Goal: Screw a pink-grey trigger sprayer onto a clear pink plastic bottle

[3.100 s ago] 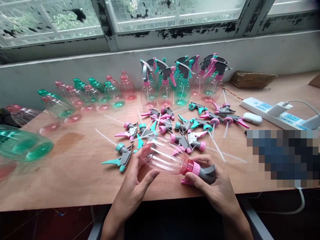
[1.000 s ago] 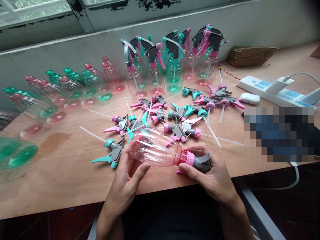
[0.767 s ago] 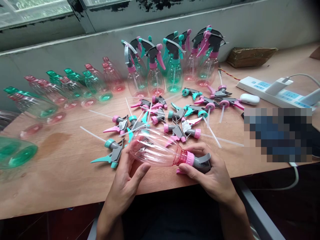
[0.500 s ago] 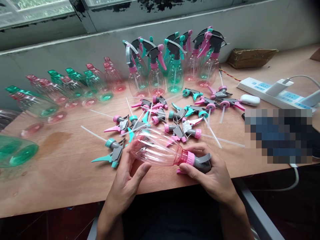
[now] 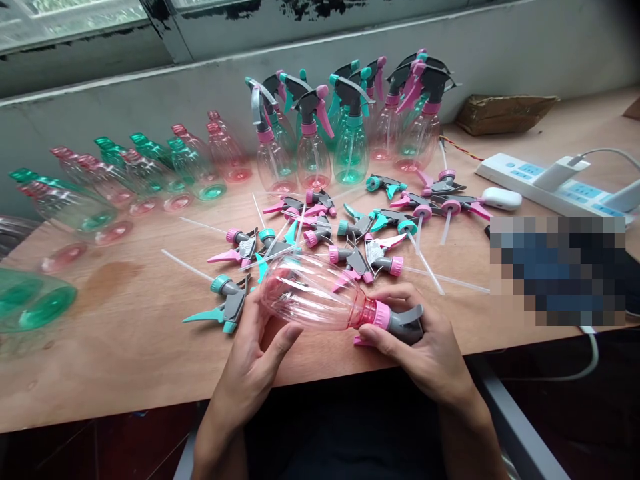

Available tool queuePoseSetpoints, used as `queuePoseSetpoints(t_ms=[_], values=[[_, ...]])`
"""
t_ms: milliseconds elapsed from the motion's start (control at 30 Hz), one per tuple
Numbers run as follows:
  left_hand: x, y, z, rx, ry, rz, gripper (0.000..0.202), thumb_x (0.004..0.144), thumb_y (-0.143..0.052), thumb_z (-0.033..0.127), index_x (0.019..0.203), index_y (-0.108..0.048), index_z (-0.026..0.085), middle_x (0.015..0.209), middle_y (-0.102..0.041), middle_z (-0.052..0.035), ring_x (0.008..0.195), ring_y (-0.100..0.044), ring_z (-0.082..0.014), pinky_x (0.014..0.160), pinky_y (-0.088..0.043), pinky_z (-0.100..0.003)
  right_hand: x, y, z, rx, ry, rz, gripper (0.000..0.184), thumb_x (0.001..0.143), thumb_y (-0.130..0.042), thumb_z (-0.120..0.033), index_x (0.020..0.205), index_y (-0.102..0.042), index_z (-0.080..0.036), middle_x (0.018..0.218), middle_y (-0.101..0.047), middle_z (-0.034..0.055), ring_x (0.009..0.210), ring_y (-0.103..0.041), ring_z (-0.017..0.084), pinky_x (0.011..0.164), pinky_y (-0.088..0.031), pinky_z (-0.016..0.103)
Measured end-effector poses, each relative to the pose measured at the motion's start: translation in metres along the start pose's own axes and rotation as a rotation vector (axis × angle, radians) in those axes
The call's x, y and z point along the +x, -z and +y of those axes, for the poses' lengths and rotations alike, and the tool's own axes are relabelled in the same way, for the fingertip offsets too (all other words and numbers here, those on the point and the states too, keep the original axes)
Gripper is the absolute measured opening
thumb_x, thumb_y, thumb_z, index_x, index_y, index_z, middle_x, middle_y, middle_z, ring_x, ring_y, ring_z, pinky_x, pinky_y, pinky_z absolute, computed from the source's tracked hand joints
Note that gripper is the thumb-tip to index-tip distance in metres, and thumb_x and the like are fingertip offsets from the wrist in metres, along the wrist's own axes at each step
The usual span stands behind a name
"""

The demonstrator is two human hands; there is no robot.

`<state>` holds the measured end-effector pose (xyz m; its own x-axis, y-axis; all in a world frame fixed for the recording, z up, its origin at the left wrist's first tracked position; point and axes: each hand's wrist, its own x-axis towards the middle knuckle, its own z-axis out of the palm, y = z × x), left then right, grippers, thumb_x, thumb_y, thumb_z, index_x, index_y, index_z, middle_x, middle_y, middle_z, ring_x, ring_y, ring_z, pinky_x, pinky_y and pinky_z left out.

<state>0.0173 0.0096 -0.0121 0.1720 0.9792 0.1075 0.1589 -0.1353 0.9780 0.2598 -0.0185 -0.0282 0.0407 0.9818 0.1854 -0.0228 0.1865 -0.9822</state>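
A clear pink spray bottle lies on its side over the near edge of the wooden table. My left hand cups its wide base end, thumb and fingers wrapped round it. My right hand is closed on the grey spray head with pink collar at the bottle's neck. Several loose trigger heads with thin dip tubes lie scattered just beyond the bottle.
Several capped spray bottles stand by the wall. Empty pink and green bottles lie in a row at left, a big green one nearest. A white power strip, a brown packet and a blurred-out patch are at right.
Since three seconds ago the view has tilted down. In the last second the hands and the bottle have hardly moved; the grip is unchanged.
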Motion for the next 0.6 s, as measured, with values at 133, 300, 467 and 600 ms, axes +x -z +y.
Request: queuePoseSetpoints(t_ms=[133, 300, 467, 600], values=[[-0.0007, 0.0004, 0.001, 0.009, 0.013, 0.001, 0.062, 0.101, -0.072, 0.038, 0.158, -0.047, 0.032, 0.172, -0.046, -0.0068, 0.162, -0.041, -0.0303, 0.132, -0.039, -0.047, 0.0004, 0.0001, -0.0014, -0.024, 0.005, 0.015, 0.028, 0.089, -0.089, -0.03, 0.111, -0.072, -0.033, 0.102, -0.076, -0.0047, 0.093, -0.078, 0.015, 0.083, -0.065, 0.023], [-0.0003, -0.0002, 0.0015, 0.016, -0.007, -0.001, 0.058, 0.101, -0.072, 0.036, 0.155, -0.05, 0.035, 0.171, -0.049, -0.0039, 0.16, -0.044, -0.0266, 0.131, -0.041, -0.04, -0.0007, 0.0001, -0.0037, -0.035, 0.016, 0.013, 0.028, 0.089, -0.089, -0.029, 0.11, -0.071, -0.032, 0.099, -0.077, -0.0047, 0.094, -0.078, 0.015, 0.081, -0.064, 0.021], [-0.001, -0.0004, 0.0008, 0.026, -0.018, 0.006, 0.059, 0.101, -0.072, 0.036, 0.155, -0.05, 0.032, 0.171, -0.049, -0.0067, 0.16, -0.044, -0.0285, 0.13, -0.042, -0.042, -0.0017, 0.0003, -0.0024, -0.032, 0.012, 0.022, 0.029, 0.088, -0.09, -0.029, 0.111, -0.071, -0.03, 0.097, -0.076, -0.0028, 0.093, -0.079, 0.018, 0.079, -0.066, 0.024], [-0.0015, -0.0005, 0.0021, 0.033, -0.013, 0.015, 0.059, 0.1, -0.074, 0.036, 0.154, -0.052, 0.03, 0.17, -0.05, -0.0085, 0.16, -0.044, -0.0314, 0.13, -0.041, -0.045, -0.0036, 0.0011, -0.0026, -0.043, -0.019, 0.035, 0.032, 0.088, -0.09, -0.032, 0.113, -0.071, -0.028, 0.097, -0.078, -0.0002, 0.085, -0.08, 0.02, 0.074, -0.067, 0.027]])
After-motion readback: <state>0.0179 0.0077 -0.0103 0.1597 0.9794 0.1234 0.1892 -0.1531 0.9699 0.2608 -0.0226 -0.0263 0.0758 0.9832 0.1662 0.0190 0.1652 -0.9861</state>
